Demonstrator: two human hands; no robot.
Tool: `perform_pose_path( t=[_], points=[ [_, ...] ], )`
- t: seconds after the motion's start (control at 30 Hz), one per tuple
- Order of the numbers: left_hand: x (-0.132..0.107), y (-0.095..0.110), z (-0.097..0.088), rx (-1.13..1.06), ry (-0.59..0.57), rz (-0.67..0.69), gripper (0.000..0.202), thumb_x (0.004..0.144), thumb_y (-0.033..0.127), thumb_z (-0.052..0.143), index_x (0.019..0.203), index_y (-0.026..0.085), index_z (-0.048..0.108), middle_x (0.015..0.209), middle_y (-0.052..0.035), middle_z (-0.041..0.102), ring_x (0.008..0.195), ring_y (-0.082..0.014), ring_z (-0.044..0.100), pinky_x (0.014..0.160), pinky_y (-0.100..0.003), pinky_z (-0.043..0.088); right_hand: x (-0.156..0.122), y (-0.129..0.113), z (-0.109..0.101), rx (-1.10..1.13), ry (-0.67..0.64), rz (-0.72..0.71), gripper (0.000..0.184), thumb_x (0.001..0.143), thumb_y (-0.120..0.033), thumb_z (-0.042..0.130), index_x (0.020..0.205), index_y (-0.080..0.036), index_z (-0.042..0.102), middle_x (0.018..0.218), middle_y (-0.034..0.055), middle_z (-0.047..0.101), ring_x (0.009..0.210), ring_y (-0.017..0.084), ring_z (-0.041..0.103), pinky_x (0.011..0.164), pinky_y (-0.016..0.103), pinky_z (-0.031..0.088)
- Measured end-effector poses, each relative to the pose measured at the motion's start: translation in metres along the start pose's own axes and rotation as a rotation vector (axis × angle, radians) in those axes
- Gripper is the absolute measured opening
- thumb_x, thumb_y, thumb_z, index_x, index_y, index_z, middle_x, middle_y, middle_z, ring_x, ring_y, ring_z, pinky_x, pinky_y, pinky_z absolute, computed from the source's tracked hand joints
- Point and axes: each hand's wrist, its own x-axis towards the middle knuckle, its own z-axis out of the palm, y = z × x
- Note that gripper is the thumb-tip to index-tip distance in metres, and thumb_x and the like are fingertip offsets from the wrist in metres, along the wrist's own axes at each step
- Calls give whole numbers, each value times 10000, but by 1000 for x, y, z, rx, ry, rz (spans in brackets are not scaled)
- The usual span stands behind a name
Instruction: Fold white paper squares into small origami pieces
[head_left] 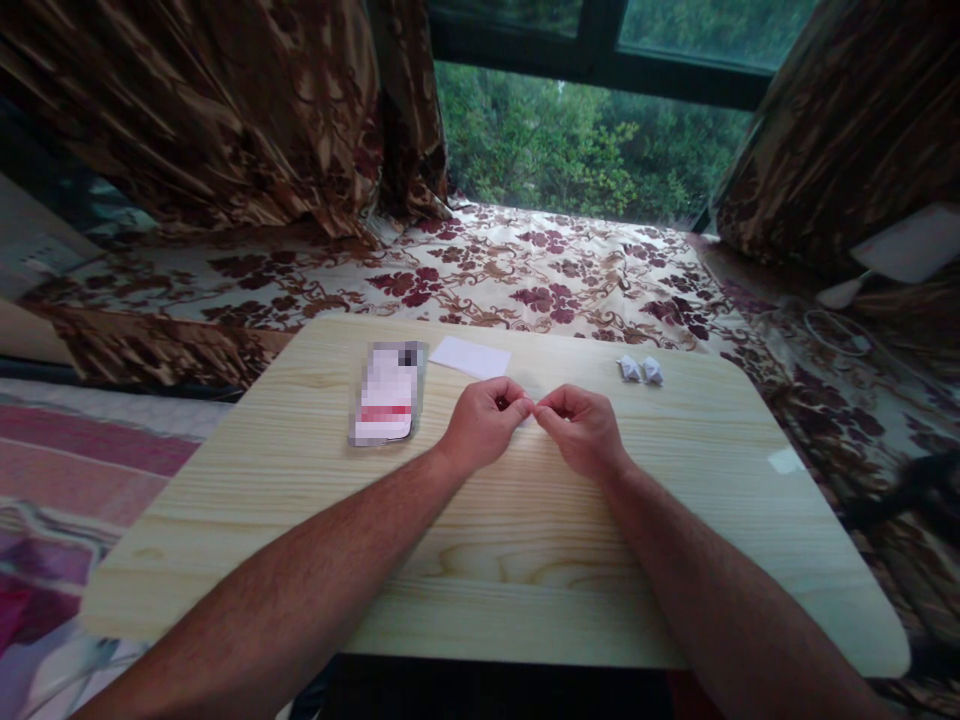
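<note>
Both hands met over the middle of the pale wooden worktop (525, 560). The left hand (484, 425) and right hand (581, 430) were curled narrow, thumbs and forefingers touching tip to tip. They were pinched together on a small pale scrap (529, 396), mostly hidden by the fingers, so I could not tell its shape. Just beyond the left hand lay a white rectangular paper slip (470, 357), and left of that a flat white-and-red packet (386, 392). Two small folded white paper shapes (630, 368) sat side by side near the far right edge. A cream cloth with dark red flowers (525, 270) spread behind the worktop.
</note>
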Motion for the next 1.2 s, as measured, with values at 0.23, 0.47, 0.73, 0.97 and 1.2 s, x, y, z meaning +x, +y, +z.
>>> perform_pose_path(
  t=[0.23, 0.47, 0.73, 0.97, 1.2],
  points=[
    [0, 3, 0, -95, -41, -55, 213, 757, 353, 691, 831, 157, 652, 655, 20, 590, 531, -88, 454, 486, -214, 327, 3, 6, 3, 113, 32, 124, 192, 739, -317, 693, 656, -146, 665, 522, -32, 543, 475, 85, 410, 452, 218, 304],
    [2, -2, -1, -184, -15, -29, 390, 695, 233, 750, 1042, 186, 577, 712, 35, 601, 585, -90, 528, 548, -209, 387, 8, 7, 0, 182, 130, 141, 212, 747, -357, 702, 735, -147, 730, 591, -3, 633, 516, 101, 496, 484, 226, 376],
    [6, -7, -3, -292, 97, -7, 286, 733, 225, 713, 990, 172, 599, 690, 26, 623, 601, -105, 566, 597, -235, 447, 4, 12, 4, 55, 157, -5, 234, 749, -299, 715, 947, -179, 681, 865, 42, 720, 658, 147, 627, 566, 262, 501],
    [7, -8, -3, -322, 108, -58, 286, 730, 264, 730, 988, 143, 703, 701, -8, 661, 619, -114, 586, 617, -245, 457, -1, -1, -2, -208, 88, -352, 263, 764, -143, 641, 1012, -226, 612, 1176, 72, 671, 1065, 219, 614, 764, 329, 557],
    [6, -6, -3, -319, 92, -81, 334, 708, 233, 713, 1026, 133, 729, 713, -16, 679, 632, -119, 598, 630, -248, 468, -2, -1, -2, -366, 65, -362, 171, 819, -160, 604, 978, -222, 615, 1062, 76, 684, 1031, 234, 602, 884, 386, 525]
  ],
)
